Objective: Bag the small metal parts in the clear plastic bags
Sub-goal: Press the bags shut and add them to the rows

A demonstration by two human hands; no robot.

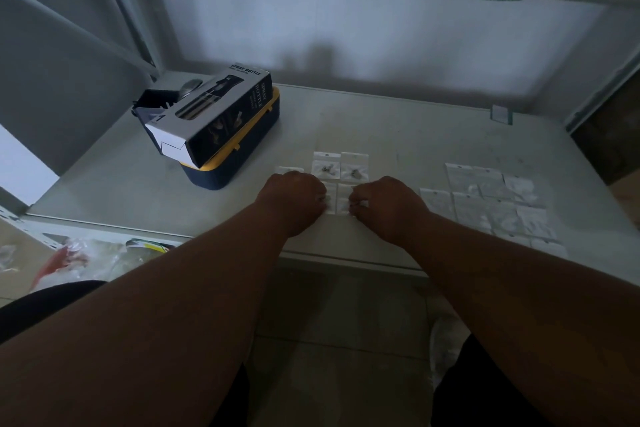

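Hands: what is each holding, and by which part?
Left hand pinches one small clear bag at its side edge; right hand pinches the neighbouring bag likewise. Exact grip under curled fingers is hidden.

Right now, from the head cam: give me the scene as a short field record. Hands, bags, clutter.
surface: grey table
left hand: fingers curled on a small clear bag
right hand: fingers curled on the neighbouring bag
filled bags: two just beyond the hands, dark metal parts visible inside
bag spread: clear bags laid flat to the right, contents unclear
clutter: spray bottle box lying on a blue and yellow case, far left
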